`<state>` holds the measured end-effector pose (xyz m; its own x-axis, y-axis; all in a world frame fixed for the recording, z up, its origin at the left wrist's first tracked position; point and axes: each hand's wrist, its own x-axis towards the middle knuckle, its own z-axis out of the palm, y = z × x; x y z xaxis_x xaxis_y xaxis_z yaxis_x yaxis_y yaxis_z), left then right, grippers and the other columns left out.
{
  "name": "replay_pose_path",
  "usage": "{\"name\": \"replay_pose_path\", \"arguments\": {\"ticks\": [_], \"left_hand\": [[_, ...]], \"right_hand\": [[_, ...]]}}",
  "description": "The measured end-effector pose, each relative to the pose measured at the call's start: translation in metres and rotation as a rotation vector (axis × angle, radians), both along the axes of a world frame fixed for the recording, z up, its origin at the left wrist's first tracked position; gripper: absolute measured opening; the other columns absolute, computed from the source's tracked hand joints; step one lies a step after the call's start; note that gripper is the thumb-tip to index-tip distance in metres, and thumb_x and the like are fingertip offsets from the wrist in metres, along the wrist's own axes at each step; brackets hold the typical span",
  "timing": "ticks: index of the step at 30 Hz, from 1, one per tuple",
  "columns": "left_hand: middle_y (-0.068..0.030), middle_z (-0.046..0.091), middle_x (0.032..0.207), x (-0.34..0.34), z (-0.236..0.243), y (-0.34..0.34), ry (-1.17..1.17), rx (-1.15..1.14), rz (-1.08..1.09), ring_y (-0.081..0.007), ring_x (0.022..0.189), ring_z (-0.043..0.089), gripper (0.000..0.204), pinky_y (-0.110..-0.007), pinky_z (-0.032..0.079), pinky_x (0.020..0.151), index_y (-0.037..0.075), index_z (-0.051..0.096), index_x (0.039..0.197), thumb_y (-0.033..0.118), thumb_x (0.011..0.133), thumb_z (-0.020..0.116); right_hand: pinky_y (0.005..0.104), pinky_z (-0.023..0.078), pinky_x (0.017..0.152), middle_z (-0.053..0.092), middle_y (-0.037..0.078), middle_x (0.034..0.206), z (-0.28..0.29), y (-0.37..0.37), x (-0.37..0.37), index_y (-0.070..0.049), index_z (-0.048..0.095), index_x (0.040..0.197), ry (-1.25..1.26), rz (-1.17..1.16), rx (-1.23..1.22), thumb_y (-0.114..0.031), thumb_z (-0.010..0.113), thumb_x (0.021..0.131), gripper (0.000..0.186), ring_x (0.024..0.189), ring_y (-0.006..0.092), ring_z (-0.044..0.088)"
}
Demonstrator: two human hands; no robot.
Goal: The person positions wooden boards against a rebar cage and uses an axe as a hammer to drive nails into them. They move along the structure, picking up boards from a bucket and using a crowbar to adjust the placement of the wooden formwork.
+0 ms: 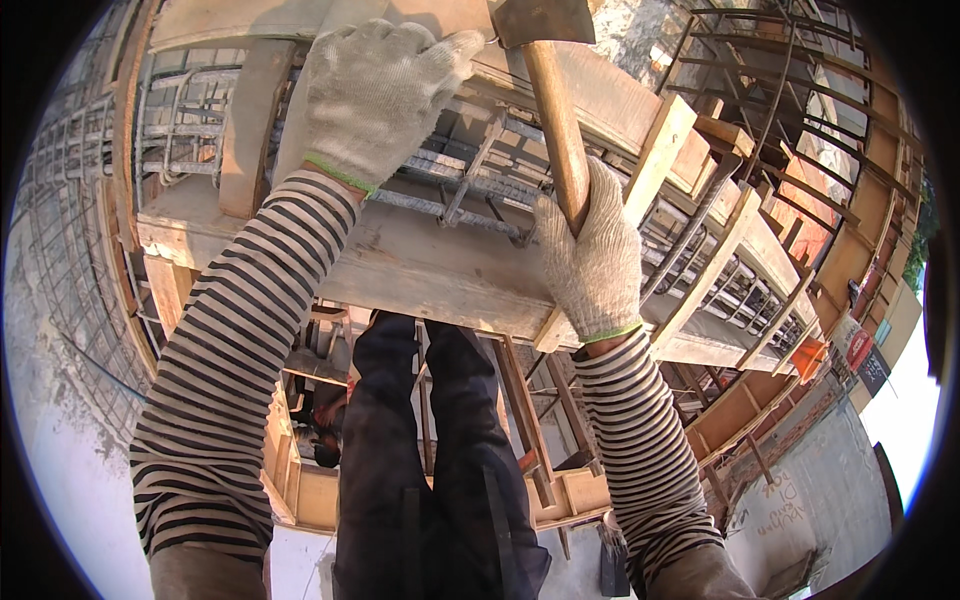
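My right hand point(596, 255), in a pale knit glove with a green cuff, is wrapped round the wooden handle of a hammer point(556, 120). The dark metal head is raised at the top of the view, over a timber board point(600, 85). My left hand point(385, 100), gloved the same way, rests by the far board with its fingers curled and thumb pressed in, close to the hammer head. Whatever it pinches is too small or hidden to name. Under both hands runs a timber formwork trough with steel rebar point(470, 185) inside.
A wooden upright point(255, 130) stands left of my left hand. Slanted battens point(710, 270) brace the formwork at right. Rebar mesh point(75, 220) lies far left, and dark steel bars point(780, 90) fill the upper right. Below my legs point(430, 450), timber framing drops to a lower level.
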<state>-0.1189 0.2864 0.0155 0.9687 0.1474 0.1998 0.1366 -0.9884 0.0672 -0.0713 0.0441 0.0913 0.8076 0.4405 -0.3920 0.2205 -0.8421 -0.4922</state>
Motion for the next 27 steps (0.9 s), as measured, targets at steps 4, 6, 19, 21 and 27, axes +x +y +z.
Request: {"name": "replay_pose_path", "arguments": {"ticks": [4, 6, 19, 21, 27], "left_hand": [[0.0059, 0.064, 0.114, -0.007, 0.002, 0.004, 0.037, 0.034, -0.027, -0.0185, 0.112, 0.06, 0.045, -0.048, 0.045, 0.103, 0.037, 0.061, 0.144, 0.035, 0.1, 0.069], [0.0057, 0.064, 0.114, -0.008, 0.002, 0.003, 0.058, 0.061, -0.01, -0.0183, 0.113, 0.06, 0.047, -0.048, 0.045, 0.104, 0.036, 0.06, 0.146, 0.034, 0.1, 0.069], [0.005, 0.065, 0.114, -0.006, -0.006, 0.004, 0.047, 0.105, -0.004, -0.0185, 0.118, 0.06, 0.039, -0.049, 0.046, 0.106, 0.03, 0.066, 0.136, 0.032, 0.098, 0.071], [0.0052, 0.065, 0.114, -0.006, -0.01, 0.005, 0.031, 0.111, -0.014, -0.0186, 0.118, 0.06, 0.036, -0.05, 0.045, 0.106, 0.03, 0.068, 0.133, 0.032, 0.097, 0.072], [0.0041, 0.063, 0.119, -0.006, -0.005, -0.001, 0.096, 0.13, 0.042, -0.0186, 0.12, 0.06, 0.04, -0.052, 0.046, 0.106, 0.033, 0.066, 0.137, 0.034, 0.097, 0.071]], "right_hand": [[0.0488, 0.058, 0.093, 0.07, 0.028, 0.118, 0.007, 0.005, 0.005, 0.0, 0.051, 0.145, 0.053, -0.005, 0.002, -0.025, 0.07, 0.098, 0.057, 0.107, 0.0438, 0.072], [0.0482, 0.058, 0.092, 0.07, 0.027, 0.118, 0.007, 0.005, 0.005, 0.001, 0.051, 0.144, 0.06, -0.022, 0.029, -0.026, 0.071, 0.098, 0.057, 0.107, 0.0435, 0.073], [0.0475, 0.059, 0.091, 0.071, 0.026, 0.12, 0.006, -0.005, 0.001, 0.0, 0.052, 0.146, -0.045, 0.003, 0.044, -0.029, 0.072, 0.098, 0.06, 0.106, 0.0421, 0.074], [0.0476, 0.06, 0.09, 0.071, 0.025, 0.119, 0.008, -0.003, 0.003, 0.0, 0.052, 0.146, -0.013, 0.019, -0.02, -0.028, 0.072, 0.098, 0.06, 0.106, 0.0423, 0.074], [0.0478, 0.061, 0.087, 0.072, 0.026, 0.114, 0.026, 0.002, -0.001, 0.0, 0.051, 0.145, -0.165, 0.015, 0.132, -0.027, 0.073, 0.099, 0.058, 0.104, 0.0432, 0.074]]}}
